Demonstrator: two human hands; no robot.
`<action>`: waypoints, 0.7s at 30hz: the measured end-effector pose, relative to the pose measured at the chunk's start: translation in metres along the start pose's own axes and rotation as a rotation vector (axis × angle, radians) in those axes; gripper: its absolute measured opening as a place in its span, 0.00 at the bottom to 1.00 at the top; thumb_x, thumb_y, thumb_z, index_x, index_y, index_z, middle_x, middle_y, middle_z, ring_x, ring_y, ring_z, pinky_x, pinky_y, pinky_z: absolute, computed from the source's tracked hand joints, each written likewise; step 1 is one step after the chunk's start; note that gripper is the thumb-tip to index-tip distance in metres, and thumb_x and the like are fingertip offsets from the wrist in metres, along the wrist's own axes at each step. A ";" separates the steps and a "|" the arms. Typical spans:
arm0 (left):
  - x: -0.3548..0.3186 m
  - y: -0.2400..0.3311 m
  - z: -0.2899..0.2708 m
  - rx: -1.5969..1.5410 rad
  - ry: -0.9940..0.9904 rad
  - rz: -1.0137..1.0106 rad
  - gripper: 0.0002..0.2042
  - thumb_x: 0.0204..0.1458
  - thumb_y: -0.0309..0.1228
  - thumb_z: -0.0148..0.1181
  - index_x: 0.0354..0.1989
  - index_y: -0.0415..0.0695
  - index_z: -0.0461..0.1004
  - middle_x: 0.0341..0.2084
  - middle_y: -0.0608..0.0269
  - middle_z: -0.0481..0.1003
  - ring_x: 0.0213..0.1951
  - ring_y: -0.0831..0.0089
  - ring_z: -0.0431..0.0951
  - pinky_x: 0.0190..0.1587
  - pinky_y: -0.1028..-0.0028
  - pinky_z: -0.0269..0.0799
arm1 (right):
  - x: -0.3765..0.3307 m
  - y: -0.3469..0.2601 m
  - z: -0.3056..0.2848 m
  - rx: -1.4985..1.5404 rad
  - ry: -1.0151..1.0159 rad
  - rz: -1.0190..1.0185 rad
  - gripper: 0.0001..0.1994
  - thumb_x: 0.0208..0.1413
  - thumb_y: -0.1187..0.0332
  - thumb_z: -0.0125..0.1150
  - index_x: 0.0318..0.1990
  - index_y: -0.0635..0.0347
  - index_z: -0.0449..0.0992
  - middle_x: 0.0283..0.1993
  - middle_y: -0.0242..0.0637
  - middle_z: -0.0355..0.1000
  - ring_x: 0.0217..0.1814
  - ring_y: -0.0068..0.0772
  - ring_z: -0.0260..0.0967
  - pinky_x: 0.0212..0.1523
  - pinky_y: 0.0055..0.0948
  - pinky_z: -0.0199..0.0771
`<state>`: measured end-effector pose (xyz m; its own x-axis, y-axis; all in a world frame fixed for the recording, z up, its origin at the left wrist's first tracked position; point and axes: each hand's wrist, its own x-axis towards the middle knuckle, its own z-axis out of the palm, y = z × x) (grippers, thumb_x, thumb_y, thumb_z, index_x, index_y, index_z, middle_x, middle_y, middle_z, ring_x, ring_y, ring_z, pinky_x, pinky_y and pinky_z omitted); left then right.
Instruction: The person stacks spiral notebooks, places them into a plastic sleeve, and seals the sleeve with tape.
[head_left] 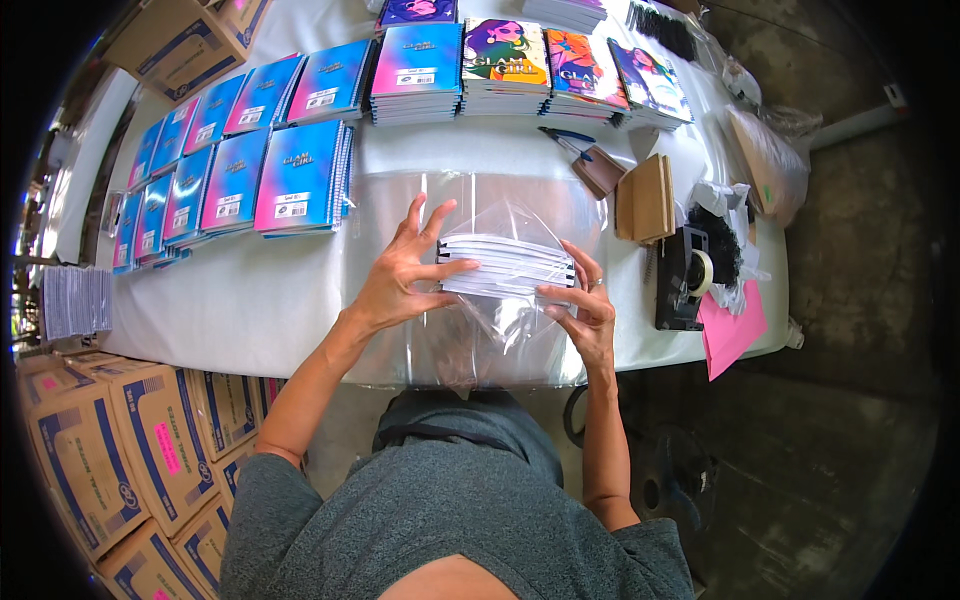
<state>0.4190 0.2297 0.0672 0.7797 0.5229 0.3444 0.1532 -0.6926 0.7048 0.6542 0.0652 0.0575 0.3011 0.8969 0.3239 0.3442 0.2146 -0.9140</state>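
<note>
Worktop (pixel 250 300): white cover.
Wrapped notebooks (pixel 300 178): blue-pink, in rows at left.
Tape dispenser (pixel 685 278): black, at right.
Cartons (pixel 130 450): stacked on floor.

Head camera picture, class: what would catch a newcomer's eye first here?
Probably the two hands at the centre: the left hand and right hand grip a stack of spiral notebooks inside a clear plastic bag. Next, the rows of blue-and-pink notebooks on the white table, upper left.
</note>
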 end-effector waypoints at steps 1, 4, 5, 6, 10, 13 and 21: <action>0.002 0.001 0.002 0.054 0.007 0.022 0.27 0.30 0.31 0.75 0.45 0.69 0.80 0.68 0.64 0.54 0.72 0.57 0.41 0.70 0.57 0.48 | 0.002 -0.004 0.001 -0.014 -0.005 0.016 0.14 0.38 0.70 0.72 0.37 0.48 0.84 0.65 0.41 0.62 0.68 0.43 0.54 0.65 0.43 0.57; 0.003 0.003 0.010 0.078 0.066 0.021 0.23 0.33 0.38 0.75 0.44 0.71 0.80 0.68 0.67 0.55 0.71 0.58 0.42 0.69 0.59 0.50 | 0.008 -0.015 0.004 -0.072 0.015 0.036 0.10 0.40 0.70 0.71 0.34 0.50 0.84 0.62 0.42 0.65 0.66 0.42 0.57 0.64 0.41 0.59; 0.003 0.003 0.012 0.060 0.089 0.011 0.22 0.34 0.40 0.74 0.43 0.71 0.80 0.68 0.66 0.55 0.71 0.57 0.42 0.69 0.59 0.50 | 0.009 -0.017 0.004 -0.091 0.020 0.036 0.09 0.40 0.70 0.71 0.33 0.51 0.84 0.61 0.42 0.66 0.65 0.42 0.58 0.62 0.41 0.60; 0.003 0.003 0.013 0.065 0.089 0.009 0.20 0.35 0.42 0.73 0.42 0.70 0.81 0.68 0.66 0.55 0.71 0.56 0.42 0.69 0.59 0.50 | 0.010 -0.017 0.004 -0.109 0.024 0.035 0.08 0.41 0.69 0.71 0.32 0.52 0.84 0.60 0.42 0.67 0.64 0.42 0.60 0.61 0.41 0.61; 0.010 0.010 0.005 0.081 0.018 0.008 0.18 0.39 0.43 0.71 0.43 0.67 0.81 0.68 0.63 0.55 0.72 0.55 0.39 0.69 0.57 0.44 | 0.018 -0.022 0.000 -0.241 -0.013 0.064 0.07 0.41 0.67 0.72 0.30 0.53 0.83 0.56 0.40 0.70 0.57 0.41 0.65 0.55 0.40 0.63; 0.019 0.008 -0.003 0.089 -0.088 0.006 0.17 0.41 0.44 0.70 0.43 0.65 0.82 0.68 0.63 0.55 0.72 0.55 0.38 0.69 0.55 0.42 | 0.024 -0.023 -0.002 -0.327 -0.020 0.076 0.07 0.40 0.66 0.73 0.29 0.51 0.82 0.51 0.36 0.72 0.51 0.38 0.67 0.54 0.39 0.59; 0.039 0.000 -0.001 0.034 -0.031 0.103 0.17 0.39 0.38 0.72 0.42 0.60 0.82 0.60 0.67 0.67 0.71 0.55 0.45 0.69 0.54 0.42 | 0.047 -0.024 -0.006 -0.471 -0.097 -0.029 0.11 0.38 0.64 0.74 0.29 0.53 0.79 0.41 0.30 0.72 0.47 0.33 0.68 0.54 0.36 0.55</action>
<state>0.4487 0.2505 0.0806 0.8106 0.4326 0.3946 0.0911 -0.7589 0.6448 0.6652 0.0997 0.0962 0.2086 0.9299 0.3030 0.7232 0.0619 -0.6879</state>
